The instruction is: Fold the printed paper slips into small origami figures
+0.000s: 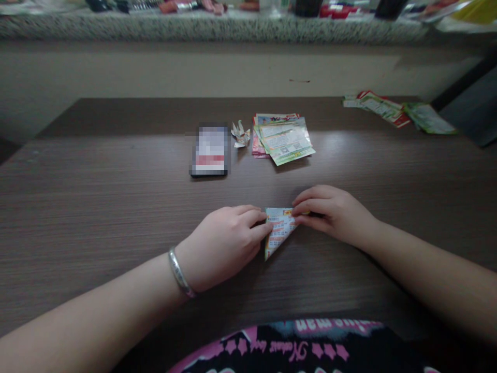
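Folded triangle of white printed paper [280, 228] with orange and yellow marks lies, in the head view, on the dark brown wood-grain table [97, 217], on the near side of the stack of glossy green, white and pink leaflets [286, 135]. The bare left hand [233, 238], a silver bangle [179, 272] at its wrist, sets thumb and forefinger at the triangle's left edge; whether they pinch it or only press, I cannot tell. The bare right hand [330, 212] pinches the right corner between thumb and fingertips.

Just left of the stack sits a small pointed paper figure [241, 135]; left of that lies a dark-edged rectangular device [209, 151], blurred out. Well to the stack's right, more red and green leaflets [384, 110] overlap.

The triangle should handle as very light, its folded layers stiffer than one sheet, slightly slippery if glossy, and easily creased or torn. Edges and corners look the best hold, gripped lightly.
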Motion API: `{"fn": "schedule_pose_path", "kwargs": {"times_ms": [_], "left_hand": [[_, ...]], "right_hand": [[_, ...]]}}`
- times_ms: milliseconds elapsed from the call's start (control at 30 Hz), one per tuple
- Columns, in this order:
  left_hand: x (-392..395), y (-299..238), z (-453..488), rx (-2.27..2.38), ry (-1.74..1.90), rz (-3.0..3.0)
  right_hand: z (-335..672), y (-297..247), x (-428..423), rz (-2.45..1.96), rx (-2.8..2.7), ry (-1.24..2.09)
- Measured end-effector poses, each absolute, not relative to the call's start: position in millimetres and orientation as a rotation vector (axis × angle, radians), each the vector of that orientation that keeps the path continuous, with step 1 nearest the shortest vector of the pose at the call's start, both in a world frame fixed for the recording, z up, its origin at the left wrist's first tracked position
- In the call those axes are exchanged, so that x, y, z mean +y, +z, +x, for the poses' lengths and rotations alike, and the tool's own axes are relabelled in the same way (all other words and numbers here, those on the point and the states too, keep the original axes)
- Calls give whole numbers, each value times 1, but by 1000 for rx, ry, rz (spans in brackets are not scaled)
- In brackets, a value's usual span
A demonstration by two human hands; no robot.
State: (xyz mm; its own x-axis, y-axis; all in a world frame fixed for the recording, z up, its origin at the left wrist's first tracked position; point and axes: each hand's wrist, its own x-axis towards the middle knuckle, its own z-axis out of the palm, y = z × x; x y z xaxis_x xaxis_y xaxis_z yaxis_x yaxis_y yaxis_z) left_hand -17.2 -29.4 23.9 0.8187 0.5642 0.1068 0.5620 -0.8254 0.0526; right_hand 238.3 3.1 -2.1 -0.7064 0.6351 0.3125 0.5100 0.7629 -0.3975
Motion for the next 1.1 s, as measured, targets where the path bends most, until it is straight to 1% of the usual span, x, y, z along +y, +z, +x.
{"fn": "schedule_pose_path", "kwargs": {"times_ms": [200, 600, 867, 933, 1100], "left_hand": [[-31, 24, -17, 933, 119, 2973], [-27, 16, -20, 1013, 146, 2937], [-26, 9, -20, 920, 167, 2885], [-27, 7, -20, 922, 183, 2878], [-28, 4, -17, 928, 213, 2863]], "right_hand": [[243, -3, 5, -773, -2615, 376], [240, 1, 2, -833, -2686, 281], [253, 9, 6, -837, -2818, 161], [254, 11, 7, -843, -2829, 181], [250, 10, 5, -1017, -2671, 418]]}}
